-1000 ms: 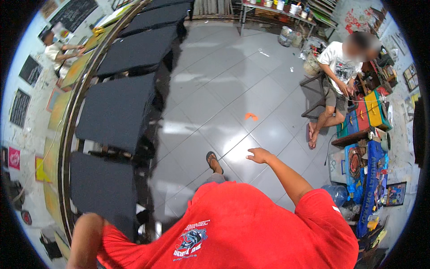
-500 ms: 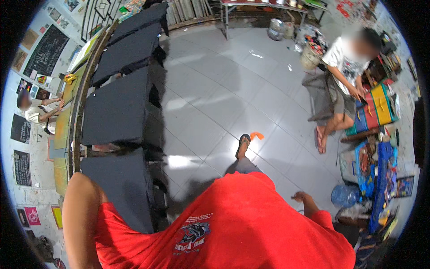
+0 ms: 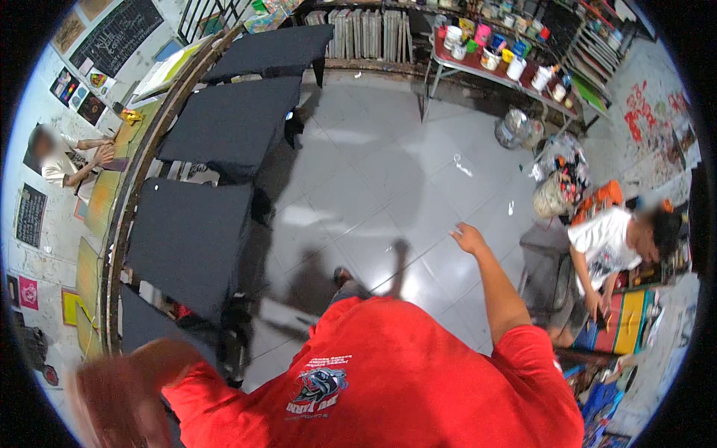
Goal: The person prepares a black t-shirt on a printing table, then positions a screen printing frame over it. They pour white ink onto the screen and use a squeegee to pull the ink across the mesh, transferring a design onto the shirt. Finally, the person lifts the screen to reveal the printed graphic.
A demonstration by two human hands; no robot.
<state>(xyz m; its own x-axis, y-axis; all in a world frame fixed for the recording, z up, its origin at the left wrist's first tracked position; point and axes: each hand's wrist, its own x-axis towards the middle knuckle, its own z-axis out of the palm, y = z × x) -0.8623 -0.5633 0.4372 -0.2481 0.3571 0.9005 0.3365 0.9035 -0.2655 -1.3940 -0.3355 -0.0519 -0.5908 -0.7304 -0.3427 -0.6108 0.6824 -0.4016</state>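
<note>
**Right hand [image 3: 468, 239] out, left arm [image 3: 146, 373] a blur**

From where I stand, the right hand is loosely open, with nothing in it that I can see, held out over the grey floor [image 3: 362, 164]. The left arm smears low at the near edge, so I can't tell how the left hand is set or whether it has hold of anything. Nearest that arm are the black cloths [image 3: 190, 243], spread in a row along the person's left, well apart from the right hand. A foot [image 3: 341, 276] shows ahead of the red shirt [image 3: 426, 366]. Past the cloths, a co-worker [image 3: 63, 175] has both hands at a yellowish counter [image 3: 101, 209]. Over on the right, a seated person [image 3: 605, 243] by a striped chest [image 3: 626, 321] holds something dark, too small to name. At the far end, pots [image 3: 516, 69] crowd a red table, with grey frames [image 3: 366, 35] upright beside it.
</note>
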